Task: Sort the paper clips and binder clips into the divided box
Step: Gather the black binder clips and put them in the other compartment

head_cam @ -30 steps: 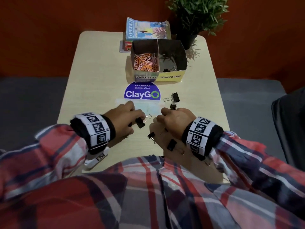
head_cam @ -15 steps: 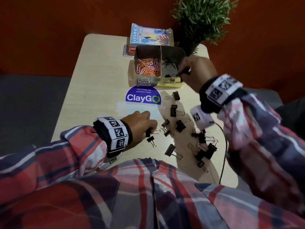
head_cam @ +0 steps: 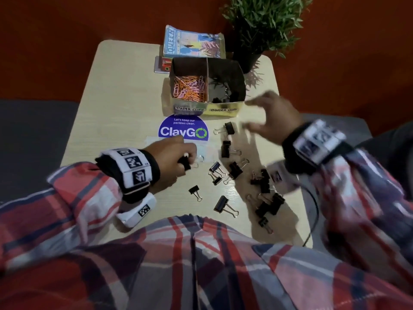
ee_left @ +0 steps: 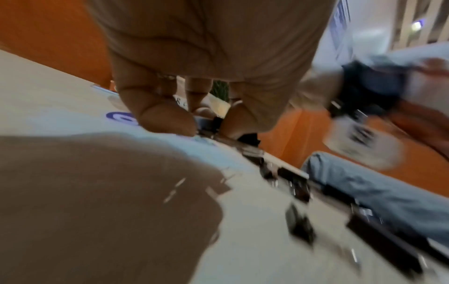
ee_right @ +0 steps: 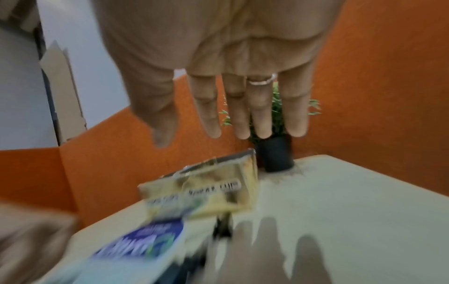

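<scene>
The divided box [head_cam: 225, 109] stands at the table's far middle, with orange and pink paper clips [head_cam: 189, 87] in its left half and black binder clips [head_cam: 225, 97] in its right half. Several black binder clips [head_cam: 232, 170] lie scattered on the table in front of it. My left hand [head_cam: 178, 156] pinches a black binder clip [head_cam: 185, 163] just below the purple sticker. My right hand [head_cam: 266, 116] hovers empty to the right of the box front, fingers spread, as the right wrist view [ee_right: 218, 107] also shows. The box [ee_right: 201, 190] appears blurred there.
A purple ClayGo sticker [head_cam: 183, 130] lies in front of the box. Behind the box rest a book [head_cam: 193, 44] and a potted plant [head_cam: 261, 25]. A black cable [head_cam: 314, 211] runs off the table's right front edge.
My right hand went to the box's binder clip half with a clip, then drew back right and down, now empty and spread. My left hand has kept its clip and shifted slightly.
</scene>
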The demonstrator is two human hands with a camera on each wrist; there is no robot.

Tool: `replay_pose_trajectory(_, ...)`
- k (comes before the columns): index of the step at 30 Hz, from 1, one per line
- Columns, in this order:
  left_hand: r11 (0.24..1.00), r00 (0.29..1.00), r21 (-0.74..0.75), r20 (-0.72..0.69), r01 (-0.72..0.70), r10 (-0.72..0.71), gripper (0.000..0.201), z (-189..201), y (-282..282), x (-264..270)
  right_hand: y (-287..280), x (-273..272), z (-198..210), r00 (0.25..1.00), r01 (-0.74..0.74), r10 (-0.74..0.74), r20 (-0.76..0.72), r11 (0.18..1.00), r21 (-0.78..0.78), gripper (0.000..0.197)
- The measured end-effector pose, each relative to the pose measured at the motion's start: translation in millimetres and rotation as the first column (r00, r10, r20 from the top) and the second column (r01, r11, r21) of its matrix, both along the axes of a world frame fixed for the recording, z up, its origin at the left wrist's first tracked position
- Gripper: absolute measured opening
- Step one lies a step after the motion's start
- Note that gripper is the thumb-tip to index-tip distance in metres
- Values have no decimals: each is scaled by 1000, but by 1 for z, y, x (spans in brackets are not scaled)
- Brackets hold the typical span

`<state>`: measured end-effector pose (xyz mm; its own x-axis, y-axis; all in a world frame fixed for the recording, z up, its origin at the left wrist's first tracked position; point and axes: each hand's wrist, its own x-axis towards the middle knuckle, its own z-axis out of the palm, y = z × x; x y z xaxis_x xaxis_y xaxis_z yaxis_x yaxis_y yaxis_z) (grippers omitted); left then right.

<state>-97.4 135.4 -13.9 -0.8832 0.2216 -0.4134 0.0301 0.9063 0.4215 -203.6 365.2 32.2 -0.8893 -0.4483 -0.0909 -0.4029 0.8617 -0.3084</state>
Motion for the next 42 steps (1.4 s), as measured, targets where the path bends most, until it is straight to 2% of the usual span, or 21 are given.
replay_pose_trajectory(2,999,998,46,-66,-20,23,21,15,0,-12,36,48,-15,981,46,-54,186,998,48,75)
replay_pose_trajectory(4,995,985,94,-164,-31,46,22,32,2,-31,63,96,-34,920,58,-120,372,983,175,108)
replay_pose_trajectory(5,993,979,115,-197,-32,55,22,41,3,-43,70,119,-42,891,52,-151,427,971,235,119)
replay_pose_trajectory(7,990,968,140,-246,-17,51,26,53,6,-70,75,150,-57,877,41,-184,444,949,313,128)
replay_pose_trajectory(9,993,953,115,-302,1,34,27,60,12,-97,73,159,-67,895,67,-191,404,951,301,121)
replay_pose_trajectory(14,1000,933,18,-360,-8,14,25,61,30,-155,41,145,-70,918,111,-145,368,988,112,75)
replay_pose_trajectory(17,996,947,-65,-312,59,-77,24,54,38,-176,17,136,-73,920,179,-169,355,984,4,54)
replay_pose_trajectory(19,990,960,-110,-256,87,-113,25,46,43,-185,8,125,-75,922,175,-174,345,984,29,53)
replay_pose_trajectory(24,965,942,-222,-272,136,-196,29,35,52,-191,-11,91,-82,948,88,-128,291,985,145,63)
replay_pose_trajectory(29,996,912,-57,-400,69,-87,32,38,45,-173,-39,61,-84,962,-4,-51,267,979,202,51)
replay_pose_trajectory(33,992,879,125,-475,14,48,22,48,30,-125,-54,49,-78,979,-66,19,202,972,226,49)
replay_pose_trajectory(35,982,917,155,-397,104,-34,19,48,23,-83,-54,45,-71,981,-108,64,182,965,240,49)
replay_pose_trajectory(37,940,923,120,-266,319,-279,22,43,21,-34,-53,37,-66,972,-170,114,205,945,280,50)
replay_pose_trajectory(38,895,885,68,-200,440,-420,26,36,22,-12,-51,33,-63,967,-190,128,222,939,286,51)
replay_pose_trajectory(40,764,758,-49,-100,643,-645,38,17,26,22,-50,28,-58,961,-211,146,235,935,284,54)
replay_pose_trajectory(42,671,666,-54,-91,739,-740,46,-2,34,43,-53,27,-56,952,-254,177,250,912,322,60)
